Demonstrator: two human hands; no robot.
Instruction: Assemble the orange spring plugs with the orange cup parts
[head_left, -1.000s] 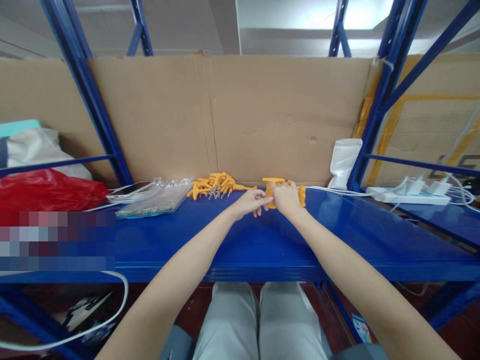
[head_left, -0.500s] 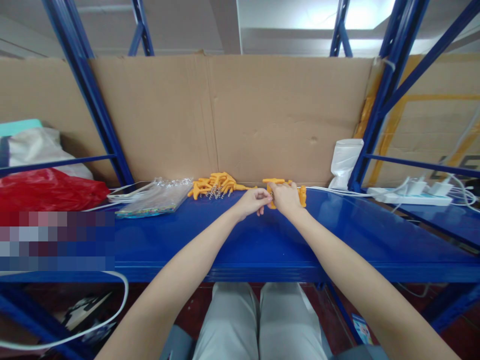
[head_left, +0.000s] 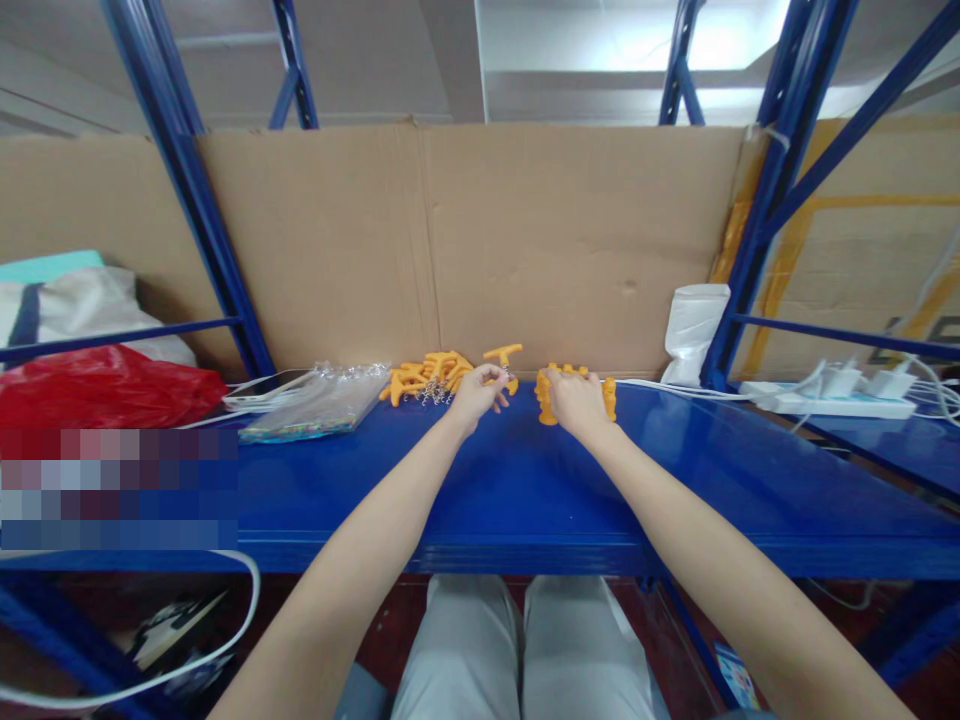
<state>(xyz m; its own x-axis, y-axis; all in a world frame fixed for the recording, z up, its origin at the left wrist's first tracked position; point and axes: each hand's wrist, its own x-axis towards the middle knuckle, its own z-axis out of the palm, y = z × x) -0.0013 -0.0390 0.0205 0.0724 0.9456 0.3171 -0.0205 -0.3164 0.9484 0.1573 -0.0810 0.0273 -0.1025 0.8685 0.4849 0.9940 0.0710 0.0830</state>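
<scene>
My left hand (head_left: 478,392) is closed around one orange T-shaped piece (head_left: 503,354) and holds it just above the blue shelf (head_left: 525,480), beside a pile of orange pieces with small metal chains (head_left: 424,375). My right hand (head_left: 576,398) lies on a second small cluster of orange pieces (head_left: 604,394), fingers curled over them. Both hands are near the back of the shelf, close to the cardboard wall.
A stack of clear plastic bags (head_left: 315,402) lies left of the pile. A red bag (head_left: 97,385) and cloth bundle sit at far left. A white pouch (head_left: 694,325), a white power strip (head_left: 825,400) and cables stand at right. Blue rack posts (head_left: 199,210) frame the shelf.
My left hand has parted from my right and moved left toward the pile, carrying one orange piece. My right hand has stayed on the right cluster. The view has tilted slightly.
</scene>
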